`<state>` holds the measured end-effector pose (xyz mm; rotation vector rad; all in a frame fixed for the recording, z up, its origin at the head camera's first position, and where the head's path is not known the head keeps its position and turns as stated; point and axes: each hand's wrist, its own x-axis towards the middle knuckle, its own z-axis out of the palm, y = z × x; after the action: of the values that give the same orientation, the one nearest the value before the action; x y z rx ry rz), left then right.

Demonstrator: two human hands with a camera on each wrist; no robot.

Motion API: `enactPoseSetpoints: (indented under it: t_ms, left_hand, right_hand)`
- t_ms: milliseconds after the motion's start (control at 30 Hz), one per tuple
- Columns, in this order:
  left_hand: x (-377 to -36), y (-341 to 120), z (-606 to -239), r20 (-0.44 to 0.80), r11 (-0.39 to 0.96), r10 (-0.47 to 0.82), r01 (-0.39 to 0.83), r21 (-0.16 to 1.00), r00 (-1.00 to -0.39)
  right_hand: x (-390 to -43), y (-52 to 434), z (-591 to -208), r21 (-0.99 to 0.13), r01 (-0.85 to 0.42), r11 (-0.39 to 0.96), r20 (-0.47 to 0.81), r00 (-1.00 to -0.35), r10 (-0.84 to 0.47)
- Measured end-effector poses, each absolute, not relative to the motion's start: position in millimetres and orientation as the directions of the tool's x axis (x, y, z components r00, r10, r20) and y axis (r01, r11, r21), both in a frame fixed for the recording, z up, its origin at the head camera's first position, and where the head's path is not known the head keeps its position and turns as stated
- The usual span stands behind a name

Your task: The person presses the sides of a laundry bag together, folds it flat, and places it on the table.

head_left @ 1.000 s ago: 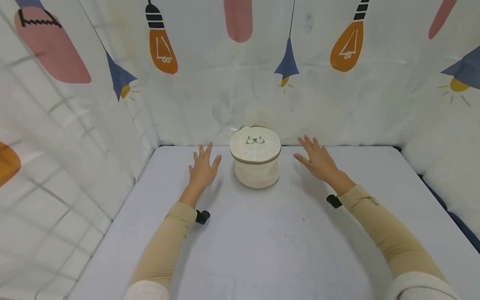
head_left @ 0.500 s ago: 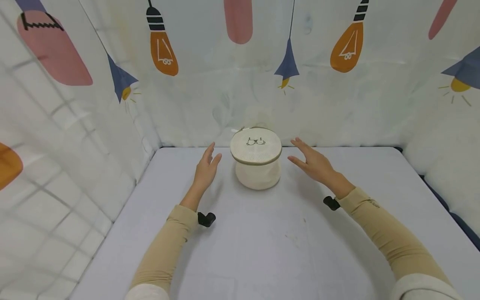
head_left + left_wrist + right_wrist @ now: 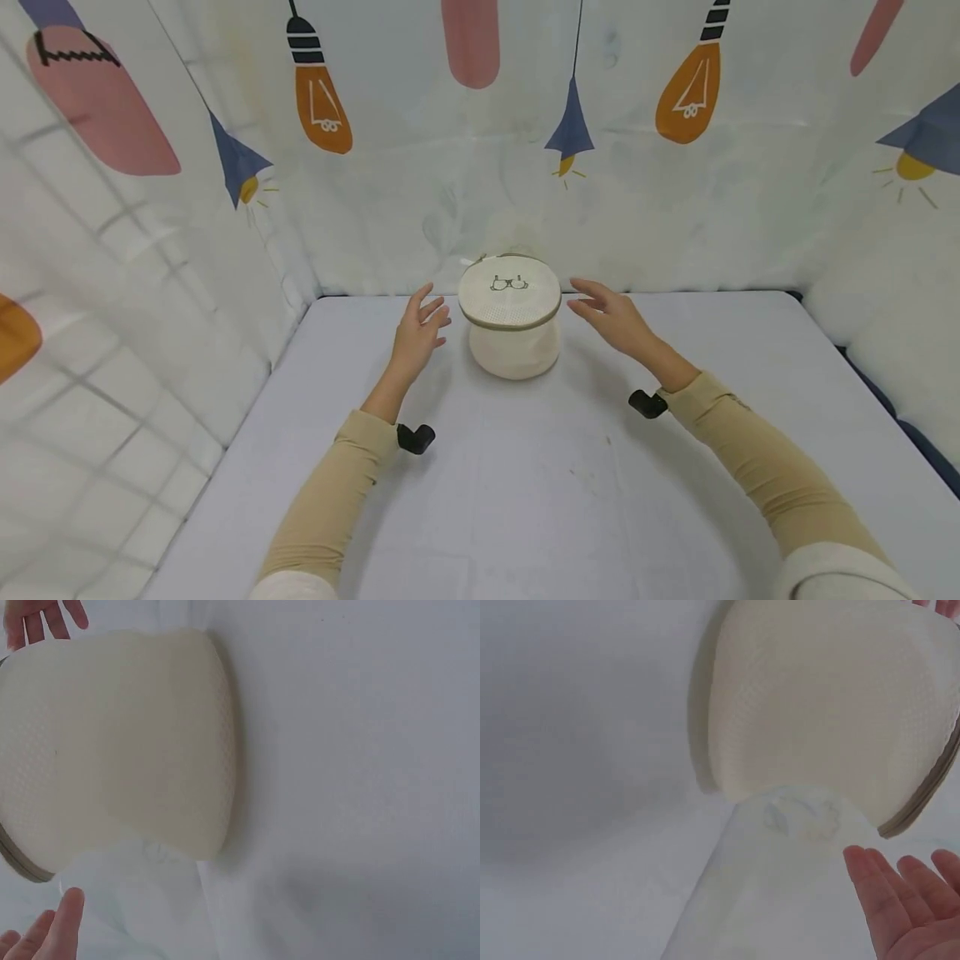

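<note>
Bag: I see the round cream mesh laundry bag (image 3: pixel 511 321) upright on the bench (image 3: pixel 525 467), near the back curtain (image 3: pixel 465 192).
Left hand (image 3: pixel 420 333): grip spread, just beside it.
Right hand (image 3: pixel 611 317): grip spread, opposite side, apart.

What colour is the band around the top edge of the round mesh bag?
The band is olive-brown, against the cream round mesh bag; the head view shows it best.
</note>
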<state>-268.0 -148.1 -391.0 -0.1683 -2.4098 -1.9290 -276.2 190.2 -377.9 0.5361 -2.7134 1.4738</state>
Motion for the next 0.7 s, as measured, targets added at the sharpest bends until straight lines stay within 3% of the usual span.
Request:
enactPoseSetpoints:
  t_ms: [300,700]
  left_hand:
    - [-267.1,-138.9,-381.4,0.006,0.068,0.063,0.011,0.998,-0.998]
    - [-271.4,-127.4,-377.5,-0.124,-0.051,0.020,-0.125,0.991,-0.992]
  right_hand:
    - [-281.3,177.8,-375.8,-0.963,-0.153,0.223,0.096,-0.964,-0.249]
    - [-285.2,163.5,-377.4,-0.998,0.053,0.036,-0.060,-0.977,-0.204]
